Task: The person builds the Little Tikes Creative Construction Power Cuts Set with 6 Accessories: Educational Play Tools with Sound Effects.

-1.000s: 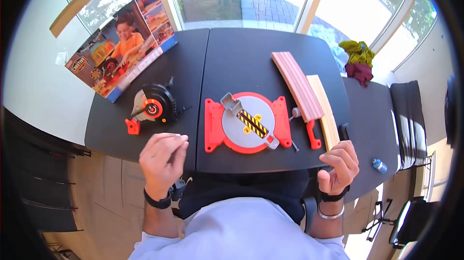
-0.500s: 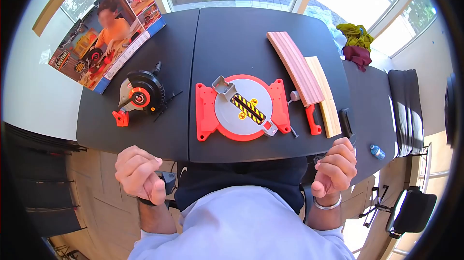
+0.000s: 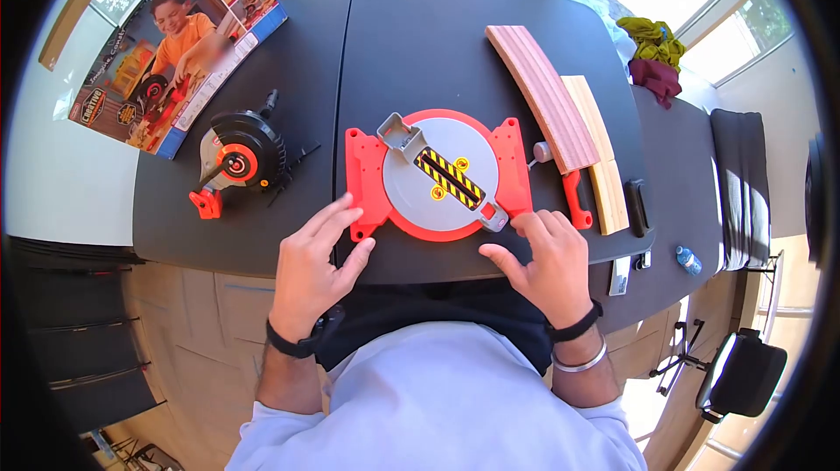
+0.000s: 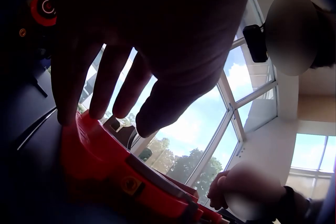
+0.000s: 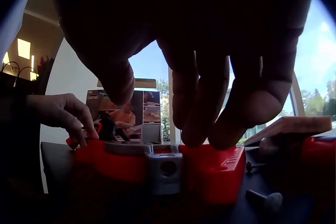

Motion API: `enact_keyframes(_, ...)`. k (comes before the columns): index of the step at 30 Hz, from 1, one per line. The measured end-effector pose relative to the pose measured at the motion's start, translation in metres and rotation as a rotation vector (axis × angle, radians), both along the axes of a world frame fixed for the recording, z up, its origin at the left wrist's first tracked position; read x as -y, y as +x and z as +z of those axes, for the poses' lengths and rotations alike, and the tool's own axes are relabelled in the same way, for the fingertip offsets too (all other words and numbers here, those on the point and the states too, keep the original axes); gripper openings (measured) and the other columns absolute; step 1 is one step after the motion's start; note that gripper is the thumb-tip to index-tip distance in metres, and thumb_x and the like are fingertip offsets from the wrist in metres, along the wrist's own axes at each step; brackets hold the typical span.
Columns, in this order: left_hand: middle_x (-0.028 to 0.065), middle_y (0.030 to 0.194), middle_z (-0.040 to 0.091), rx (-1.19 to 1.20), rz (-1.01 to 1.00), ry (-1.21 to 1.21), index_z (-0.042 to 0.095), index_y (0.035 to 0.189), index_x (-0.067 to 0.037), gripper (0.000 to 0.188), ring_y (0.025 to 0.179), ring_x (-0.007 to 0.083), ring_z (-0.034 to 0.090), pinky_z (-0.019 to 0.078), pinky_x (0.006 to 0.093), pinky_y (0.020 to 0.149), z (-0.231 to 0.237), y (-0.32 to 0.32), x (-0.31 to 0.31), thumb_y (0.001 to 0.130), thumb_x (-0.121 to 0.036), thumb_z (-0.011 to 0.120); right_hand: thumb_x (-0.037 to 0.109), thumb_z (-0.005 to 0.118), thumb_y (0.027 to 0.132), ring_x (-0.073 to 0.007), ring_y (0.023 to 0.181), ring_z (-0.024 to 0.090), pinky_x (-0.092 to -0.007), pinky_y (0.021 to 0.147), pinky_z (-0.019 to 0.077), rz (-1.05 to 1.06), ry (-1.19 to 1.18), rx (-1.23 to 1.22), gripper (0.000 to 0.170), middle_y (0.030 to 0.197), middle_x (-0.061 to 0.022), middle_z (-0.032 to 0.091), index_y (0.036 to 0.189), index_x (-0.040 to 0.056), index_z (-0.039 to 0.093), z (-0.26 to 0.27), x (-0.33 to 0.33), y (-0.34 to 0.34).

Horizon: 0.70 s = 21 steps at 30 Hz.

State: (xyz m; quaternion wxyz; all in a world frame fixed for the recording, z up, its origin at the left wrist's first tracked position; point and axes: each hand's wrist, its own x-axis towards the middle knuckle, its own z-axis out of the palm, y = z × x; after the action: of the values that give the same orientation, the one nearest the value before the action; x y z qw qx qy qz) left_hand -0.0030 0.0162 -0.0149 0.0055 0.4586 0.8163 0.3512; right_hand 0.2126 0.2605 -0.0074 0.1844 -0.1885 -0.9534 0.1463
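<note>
A red base with a grey round turntable (image 3: 402,186) lies on the dark table, a yellow-and-black striped strip across it. My left hand (image 3: 315,274) is at the base's near left corner, fingers spread and reaching its red edge. At the near right corner is my right hand (image 3: 551,265), its fingertips at the red end and its thumb apart, near the grey lever (image 3: 494,217). In the right wrist view the red base (image 5: 215,174) sits just below the fingers of my right hand (image 5: 210,87). Neither hand is curled round anything.
A black and orange toy saw (image 3: 241,156) lies left, with a printed box (image 3: 166,55) behind it. Right of the base are a pinkish plank (image 3: 547,99), a pale plank (image 3: 604,173), a red-handled tool (image 3: 575,200) and a black object (image 3: 639,208).
Both hands have moved forward and inward from the table's near edge to the red base. Their fingers, curled before, are now extended. The head view has shifted.
</note>
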Motion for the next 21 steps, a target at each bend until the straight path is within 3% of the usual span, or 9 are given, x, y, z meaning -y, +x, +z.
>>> enact_keyframes(2,0.0225,0.134,0.077,-0.047,0.022,-0.004,0.077,0.125,-0.002,0.040,0.098,0.0351,0.080,0.0645,0.0393,0.086,-0.008,0.000,-0.005,0.088,-0.013,0.089,0.053,0.089,0.086,-0.0281,0.089,0.064,-0.0409,0.073,0.0540,-0.012,-0.012,0.048,0.059,0.099,-0.0098,0.064,0.111,0.0038,0.069,0.000,0.007,-0.009)
enact_keyframes(4,0.0244,0.138,0.074,-0.064,0.008,-0.047,0.073,0.133,-0.003,0.052,0.096,0.0377,0.079,0.0644,0.0407,0.084,-0.015,-0.001,-0.007,0.088,-0.021,0.091,0.053,0.089,0.086,-0.0288,0.093,0.064,-0.0414,0.074,0.0545,-0.015,-0.051,0.082,0.060,0.102,-0.0114,0.062,0.112,0.0031,0.069,0.001,0.014,-0.016)
enact_keyframes(8,0.0258,0.137,0.073,0.017,0.039,-0.156,0.070,0.136,-0.003,0.057,0.091,0.0385,0.079,0.0637,0.0404,0.079,-0.011,-0.004,-0.008,0.089,-0.026,0.091,0.056,0.088,0.085,-0.0316,0.097,0.061,-0.0429,0.076,0.0553,-0.019,-0.070,0.123,0.066,0.108,-0.0149,0.054,0.113,0.0006,0.066,-0.011,0.021,-0.025)
enact_keyframes(10,0.0246,0.120,0.078,-0.029,0.056,-0.190,0.070,0.133,-0.002,0.054,0.082,0.0372,0.078,0.0621,0.0405,0.072,-0.013,-0.004,-0.009,0.089,-0.028,0.091,0.061,0.087,0.084,-0.0335,0.093,0.059,-0.0435,0.075,0.0546,-0.050,-0.015,0.132,0.071,0.106,-0.0160,0.051,0.110,-0.0008,0.064,-0.017,0.025,-0.029)
enact_keyframes(11,0.0246,0.120,0.078,-0.025,0.069,-0.197,0.070,0.133,-0.002,0.054,0.082,0.0372,0.078,0.0621,0.0405,0.072,-0.013,-0.004,-0.010,0.089,-0.028,0.091,0.061,0.087,0.084,-0.0335,0.093,0.059,-0.0435,0.075,0.0546,-0.037,-0.020,0.135,0.071,0.106,-0.0160,0.051,0.110,-0.0008,0.064,-0.018,0.028,-0.032)
enact_keyframes(13,0.0209,0.095,0.079,-0.036,0.077,-0.234,0.071,0.125,-0.002,0.049,0.075,0.0356,0.077,0.0599,0.0407,0.067,-0.012,-0.004,-0.013,0.089,-0.028,0.091,0.065,0.085,0.084,-0.0337,0.091,0.058,-0.0437,0.074,0.0540,-0.129,0.065,0.184,0.074,0.105,-0.0170,0.049,0.107,-0.0020,0.062,-0.018,0.037,-0.039)
enact_keyframes(14,0.0209,0.095,0.079,-0.033,0.086,-0.238,0.071,0.125,-0.002,0.049,0.075,0.0356,0.077,0.0599,0.0407,0.067,-0.010,-0.004,-0.016,0.089,-0.028,0.091,0.065,0.085,0.084,-0.0337,0.091,0.058,-0.0437,0.074,0.0540,-0.119,0.062,0.187,0.074,0.105,-0.0170,0.049,0.107,-0.0020,0.062,-0.018,0.040,-0.042)
enact_keyframes(16,0.0176,0.076,0.074,-0.027,0.075,-0.280,0.071,0.121,-0.002,0.046,0.069,0.0346,0.075,0.0581,0.0413,0.064,-0.006,-0.005,-0.019,0.089,-0.028,0.091,0.067,0.084,0.084,-0.0331,0.090,0.057,-0.0433,0.073,0.0537,-0.183,0.098,0.238,0.077,0.104,-0.0174,0.048,0.105,-0.0027,0.061,-0.018,0.045,-0.047)
enact_keyframes(21,0.0166,0.074,0.073,-0.046,0.064,-0.284,0.071,0.119,-0.002,0.045,0.066,0.0335,0.075,0.0572,0.0412,0.062,-0.010,-0.006,-0.022,0.088,-0.028,0.091,0.066,0.086,0.082,-0.0327,0.091,0.059,-0.0426,0.074,0.0546,-0.203,0.131,0.235,0.077,0.109,-0.0183,0.050,0.105,-0.0036,0.061,-0.017,0.048,-0.051)
